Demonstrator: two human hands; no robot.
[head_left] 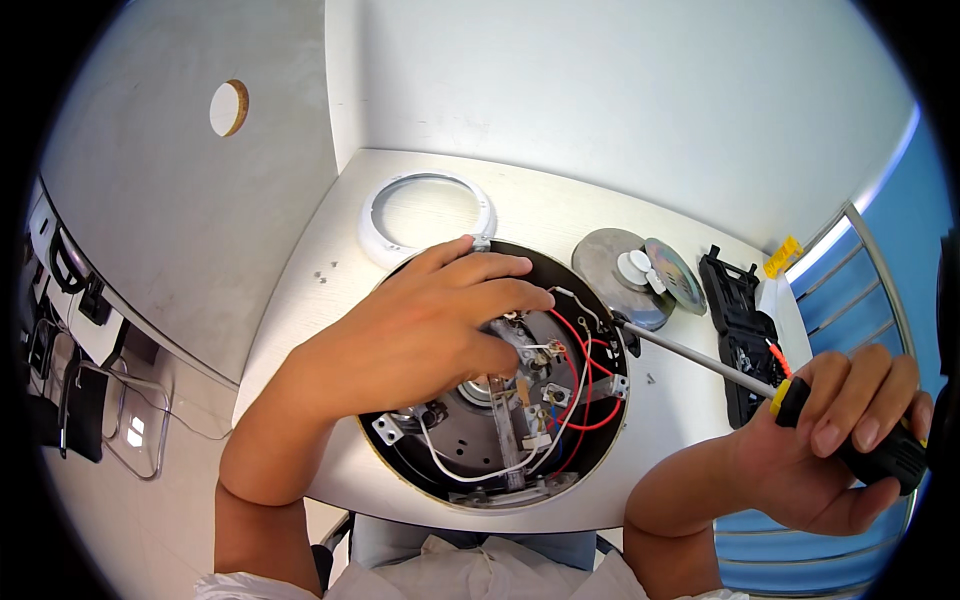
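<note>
My left hand (pixel 450 320) lies over a round, dark metal housing (pixel 475 450), its fingers spread across the upper left, some near the rim and thumb down among the inner parts. Red, white and blue wires (pixel 585 425), small brackets and terminals show inside; my hand hides part of them. My right hand (pixel 840 440) grips a long screwdriver (pixel 700 360) by its black and yellow handle. Its shaft points leftward to a small black fitting on the housing's right rim; whether the tip is seated there I cannot tell.
On the white table (pixel 290 360) lie a white ring (pixel 375 230), a grey disc (pixel 610 300) with white knobs and a shiny disc, small screws and an open black tool case (pixel 740 370). Walls border the back; metal railing (pixel 880 280) stands right, chairs left.
</note>
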